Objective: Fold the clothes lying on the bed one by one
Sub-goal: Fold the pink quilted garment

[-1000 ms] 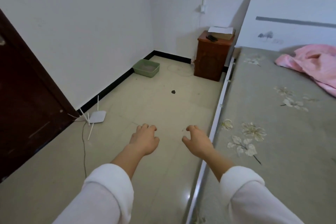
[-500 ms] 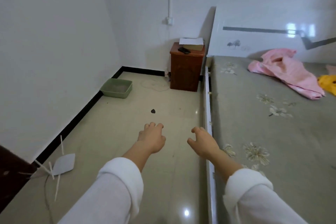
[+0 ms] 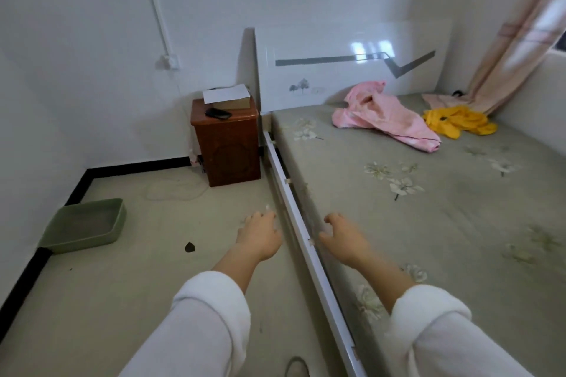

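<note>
Bed rail (image 3: 294,211) runs between empty, loosely curled left hand (image 3: 258,237) and right hand (image 3: 344,239); nightstand (image 3: 228,144), tray (image 3: 76,242) beyond.

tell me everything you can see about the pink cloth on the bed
The pink crumpled garment lies unfolded in a heap near the head of the grey flowered bed. Its top stands up in front of the glossy white headboard, and a longer flap trails toward the foot. It looks thin and soft. A yellow crumpled garment lies beside it.
</note>
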A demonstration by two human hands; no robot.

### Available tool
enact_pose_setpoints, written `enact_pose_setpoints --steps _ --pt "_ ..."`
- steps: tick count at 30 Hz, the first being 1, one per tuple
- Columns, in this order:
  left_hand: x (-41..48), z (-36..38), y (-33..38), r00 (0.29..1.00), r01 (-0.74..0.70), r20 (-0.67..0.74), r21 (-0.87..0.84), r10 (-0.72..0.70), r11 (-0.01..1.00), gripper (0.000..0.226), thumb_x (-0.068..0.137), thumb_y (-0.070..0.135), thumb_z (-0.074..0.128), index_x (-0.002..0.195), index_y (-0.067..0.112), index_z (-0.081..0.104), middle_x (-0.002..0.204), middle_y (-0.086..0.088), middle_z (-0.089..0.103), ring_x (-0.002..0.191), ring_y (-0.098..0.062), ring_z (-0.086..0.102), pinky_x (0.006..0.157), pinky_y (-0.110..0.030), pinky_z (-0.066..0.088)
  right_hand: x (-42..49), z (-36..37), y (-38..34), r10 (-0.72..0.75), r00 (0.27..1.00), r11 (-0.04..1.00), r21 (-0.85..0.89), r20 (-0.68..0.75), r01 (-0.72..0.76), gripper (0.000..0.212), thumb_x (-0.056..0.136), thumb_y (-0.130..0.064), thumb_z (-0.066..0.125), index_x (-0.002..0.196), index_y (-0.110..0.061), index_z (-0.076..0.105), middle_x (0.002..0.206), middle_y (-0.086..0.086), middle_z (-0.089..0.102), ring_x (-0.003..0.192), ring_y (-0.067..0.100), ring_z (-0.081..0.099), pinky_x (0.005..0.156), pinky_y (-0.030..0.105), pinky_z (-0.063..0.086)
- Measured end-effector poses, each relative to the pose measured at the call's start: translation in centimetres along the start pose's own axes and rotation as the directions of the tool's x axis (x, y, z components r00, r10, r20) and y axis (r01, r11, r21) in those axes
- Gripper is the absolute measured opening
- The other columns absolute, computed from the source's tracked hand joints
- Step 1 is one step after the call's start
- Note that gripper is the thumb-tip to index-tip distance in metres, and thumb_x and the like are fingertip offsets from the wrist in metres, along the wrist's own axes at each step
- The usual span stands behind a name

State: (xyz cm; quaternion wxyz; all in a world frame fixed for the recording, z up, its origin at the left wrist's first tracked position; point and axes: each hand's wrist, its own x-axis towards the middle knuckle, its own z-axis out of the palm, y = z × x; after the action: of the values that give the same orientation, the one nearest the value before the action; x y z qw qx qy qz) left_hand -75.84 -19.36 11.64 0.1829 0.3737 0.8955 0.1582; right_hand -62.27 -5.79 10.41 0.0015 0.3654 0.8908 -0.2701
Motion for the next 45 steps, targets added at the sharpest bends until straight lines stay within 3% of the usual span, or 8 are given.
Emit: enact_pose_setpoints --steps 9,14,26,36,45 --pt "21.5 -3.6 6.5 0.983 -0.182 0.010 0.011 0.181 0.983 0.050 0.096 0.024 0.044 0.144 0.016 0.033 0.145 -0.011 0.035 0.132 -0.030 0.032 0.108 -0.044 0.034 17.7 -7.1 4.1 0.181 0.982 0.983 0.026 -0.054 -0.180 0.053 0.096 -0.034 0.051 0.141 -0.011 0.037 0.145 0.009 0.040 0.128 0.027 0.045 0.103 0.035 0.037" --pt "31.6 -6.0 8.7 0.970 -0.239 -0.047 0.035 0.240 0.970 0.053 0.095 0.024 0.044 0.146 0.018 0.030 0.148 -0.006 0.033 0.133 -0.027 0.031 0.105 -0.039 0.036 26.9 -11.4 4.3 0.210 0.974 0.978 0.018 -0.081 -0.209 0.055 0.095 -0.035 0.051 0.142 -0.011 0.035 0.146 0.009 0.040 0.129 0.026 0.044 0.103 0.034 0.036" --pt "58.6 -9.9 9.4 0.940 -0.339 -0.003 0.075 0.340 0.938 0.050 0.095 0.027 0.045 0.143 0.018 0.034 0.145 -0.009 0.036 0.131 -0.027 0.034 0.103 -0.038 0.033 51.2 -15.6 4.1 0.293 0.941 0.956 0.061 -0.169 -0.287 0.059 0.093 -0.035 0.053 0.142 -0.009 0.033 0.146 0.010 0.038 0.129 0.026 0.042 0.104 0.036 0.037" --pt "77.3 -9.4 7.7 0.901 -0.381 0.250 0.060 0.356 0.923 0.053 0.096 0.027 0.046 0.145 0.016 0.031 0.147 -0.011 0.036 0.133 -0.028 0.034 0.109 -0.041 0.032 66.2 -13.3 4.9 0.523 0.851 0.843 0.182 -0.053 -0.507 0.060 0.096 -0.036 0.051 0.146 -0.010 0.030 0.149 0.009 0.036 0.131 0.026 0.042 0.104 0.036 0.037" --pt "92.4 -2.8 8.5 0.843 -0.401 0.430 0.098 0.325 0.911 0.051 0.096 0.028 0.044 0.144 0.018 0.031 0.142 -0.006 0.039 0.126 -0.023 0.038 0.101 -0.039 0.039 78.9 -11.4 12.1 0.639 0.767 0.746 0.197 0.055 -0.636 0.060 0.097 -0.035 0.050 0.147 -0.010 0.028 0.150 0.008 0.035 0.132 0.024 0.041 0.106 0.033 0.037"
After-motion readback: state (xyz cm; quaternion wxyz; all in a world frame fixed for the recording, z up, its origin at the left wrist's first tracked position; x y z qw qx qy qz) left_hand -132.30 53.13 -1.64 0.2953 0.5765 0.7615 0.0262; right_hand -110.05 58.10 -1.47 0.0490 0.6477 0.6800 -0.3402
